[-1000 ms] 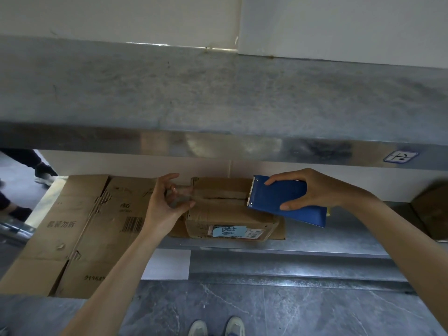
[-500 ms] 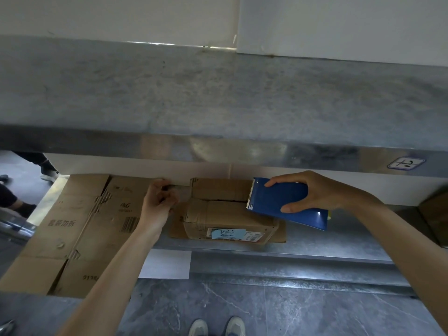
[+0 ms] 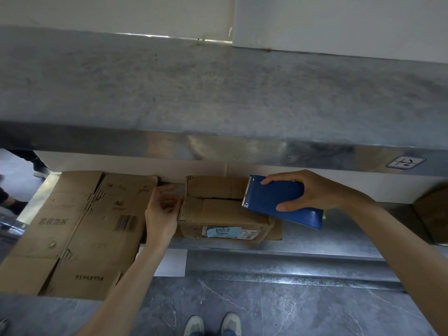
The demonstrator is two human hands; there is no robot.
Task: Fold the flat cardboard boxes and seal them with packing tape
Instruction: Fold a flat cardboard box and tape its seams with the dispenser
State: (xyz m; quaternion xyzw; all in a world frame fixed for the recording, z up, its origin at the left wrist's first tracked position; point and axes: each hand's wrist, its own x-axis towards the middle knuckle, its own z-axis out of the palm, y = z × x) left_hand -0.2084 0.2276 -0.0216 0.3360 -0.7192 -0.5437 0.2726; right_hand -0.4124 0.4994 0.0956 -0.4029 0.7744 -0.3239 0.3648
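Observation:
A small folded cardboard box with a blue label on its front sits on the lower metal shelf. Its two top flaps meet at a dark seam. My left hand presses a strip of clear packing tape against the box's left end, fingers curled on the tape. My right hand grips a blue tape dispenser just above the box's right end, its toothed edge facing left over the seam. A large flat cardboard box with a barcode lies to the left.
A wide grey metal shelf overhangs the work area just above my hands. Another brown box edge shows at the far right. My shoes stand on the dark floor below. Someone's feet appear at far left.
My left hand has moved from above the box's left top down to its left end, pressing the tape there. The right hand with the dispenser stayed nearly still.

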